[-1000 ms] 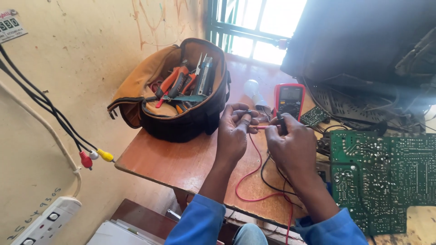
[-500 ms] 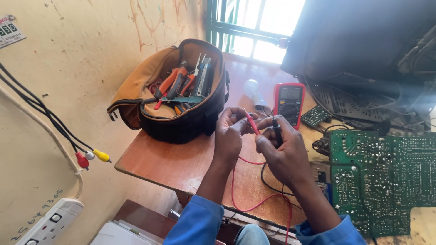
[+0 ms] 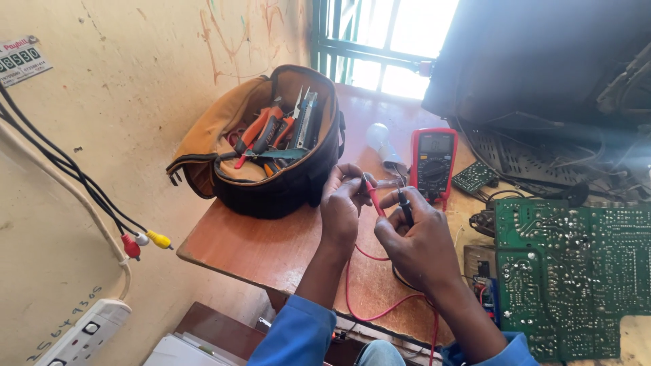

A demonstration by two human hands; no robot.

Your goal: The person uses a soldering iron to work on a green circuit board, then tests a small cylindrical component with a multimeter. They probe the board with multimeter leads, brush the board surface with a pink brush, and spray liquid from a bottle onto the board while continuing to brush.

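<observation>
The left hand (image 3: 344, 203) is curled over the wooden table (image 3: 264, 247), its fingers pinched on the slim red test probe (image 3: 372, 198), a smooth plastic stick that slants up from between fingertips and thumb. The right hand (image 3: 415, 237), just beside it and nearly touching, is closed around the black test probe (image 3: 405, 207), whose ribbed barrel stands out past the forefinger. A thin red lead (image 3: 366, 308) loops down from under the hands across the tabletop and off its near edge.

Just beyond the right hand's knuckles lies a red-cased digital multimeter (image 3: 432, 163), flat on its back, with a grey display and a round black dial. Next to it, past the fingertips of both hands, a frosted white light bulb (image 3: 380, 139) lies on its side. Beyond the left hand sits an open tool bag (image 3: 271, 146) of tan and black fabric, soft-sided, packed with orange-handled pliers and screwdrivers. To the outer side of the right hand lies a large green circuit board (image 3: 576, 271), solder side up, dotted with silver joints. Both sleeves are blue cloth.
</observation>
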